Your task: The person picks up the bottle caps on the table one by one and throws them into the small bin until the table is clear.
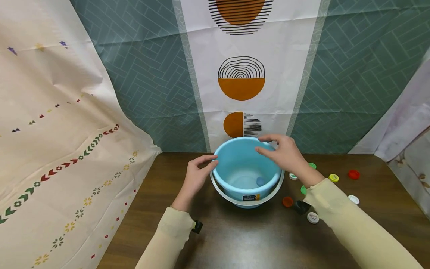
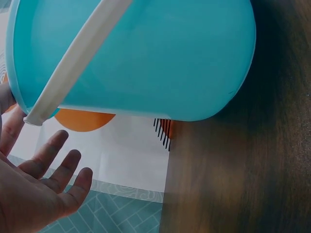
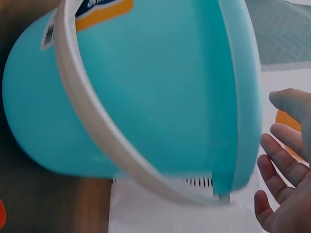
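A light blue bucket (image 1: 246, 194) with a white handle (image 1: 231, 200) stands upright on the brown table; the handle hangs down across its front. Inside, on the bottom, lies a blue bottle cap (image 1: 260, 181). My left hand (image 1: 195, 175) pinches the bucket's left rim between thumb and index finger, while its other fingers (image 2: 63, 170) spread loosely outside. Over the right side of the bucket mouth is my right hand (image 1: 283, 153), thumb and fingers apart with nothing between them. In the right wrist view, its fingers (image 3: 286, 165) are loosely spread beside the rim.
Several bottle caps lie right of the bucket, among them a red cap (image 1: 354, 174), a yellow cap (image 1: 333, 178), an orange-red cap (image 1: 287, 201) and a white cap (image 1: 312, 218). A patterned cloth (image 1: 242, 48) hangs behind the table (image 1: 245, 239); a cream cloth (image 1: 67, 130) hangs at left.
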The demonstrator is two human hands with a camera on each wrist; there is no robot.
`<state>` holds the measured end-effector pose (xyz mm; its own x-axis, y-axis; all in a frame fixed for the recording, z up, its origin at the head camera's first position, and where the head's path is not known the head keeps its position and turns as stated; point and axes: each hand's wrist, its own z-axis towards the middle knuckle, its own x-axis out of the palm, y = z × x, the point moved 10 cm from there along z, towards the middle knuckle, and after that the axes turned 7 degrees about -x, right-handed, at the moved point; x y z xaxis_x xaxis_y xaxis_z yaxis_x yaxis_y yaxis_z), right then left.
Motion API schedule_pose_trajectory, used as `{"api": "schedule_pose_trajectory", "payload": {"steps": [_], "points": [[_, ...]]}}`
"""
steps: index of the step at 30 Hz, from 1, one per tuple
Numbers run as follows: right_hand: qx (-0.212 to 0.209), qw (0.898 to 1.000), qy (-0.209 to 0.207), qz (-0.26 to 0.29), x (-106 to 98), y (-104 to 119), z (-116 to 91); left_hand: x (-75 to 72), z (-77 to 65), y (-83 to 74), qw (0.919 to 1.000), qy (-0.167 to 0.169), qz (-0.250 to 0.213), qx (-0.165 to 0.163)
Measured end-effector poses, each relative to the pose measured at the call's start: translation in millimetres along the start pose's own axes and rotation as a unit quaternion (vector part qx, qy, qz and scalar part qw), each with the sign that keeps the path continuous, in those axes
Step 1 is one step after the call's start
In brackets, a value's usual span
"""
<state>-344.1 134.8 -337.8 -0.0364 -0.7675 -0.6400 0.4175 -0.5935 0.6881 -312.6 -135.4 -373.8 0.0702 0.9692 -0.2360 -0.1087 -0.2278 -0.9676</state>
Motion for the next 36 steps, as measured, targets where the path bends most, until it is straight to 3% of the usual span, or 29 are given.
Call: {"api": "schedule_pose_trajectory", "payload": {"steps": [5,11,21,30,36], "points": [[0.014,0.999,-0.035,-0.014,-26.6,-17.8,-7.2,-1.5,6.2,11.3,0.9999,-0.006,-0.008,0.005],[0.020,0.995,-0.096,-0.030,-73.9,-42.5,-25.7,-3.0,12.1,26.3,0.9996,-0.027,0.003,0.011],[0.090,0.973,-0.208,-0.030,-148.1,-117.8,-74.8,-0.4,1.4,3.3,0.9999,-0.008,-0.010,0.001],[0.172,0.955,-0.238,-0.037,-180.0,-193.0,-125.5,-0.2,-0.7,-0.8,1.0000,-0.007,-0.004,0.003],[0.214,0.942,-0.253,-0.054,-185.6,-230.0,-152.8,-0.2,-0.4,-0.5,0.9999,-0.005,-0.008,0.010]]}}
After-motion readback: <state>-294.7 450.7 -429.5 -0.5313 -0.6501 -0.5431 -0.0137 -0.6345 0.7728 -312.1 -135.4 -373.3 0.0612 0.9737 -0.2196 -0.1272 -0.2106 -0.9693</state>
